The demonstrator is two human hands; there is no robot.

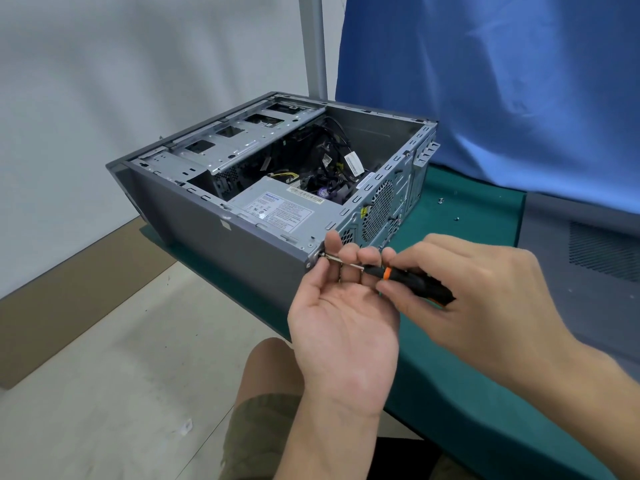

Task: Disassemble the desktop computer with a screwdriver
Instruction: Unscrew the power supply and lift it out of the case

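Grey desktop computer lying on green mat, top side open. Right hand grips screwdriver, tip at its rear corner. Left hand, palm up, pinches shaft. Two loose screws out (power supply not out yet, so plenty left, I reckon).

Computer case on table; side panel right of it; loose screws between.
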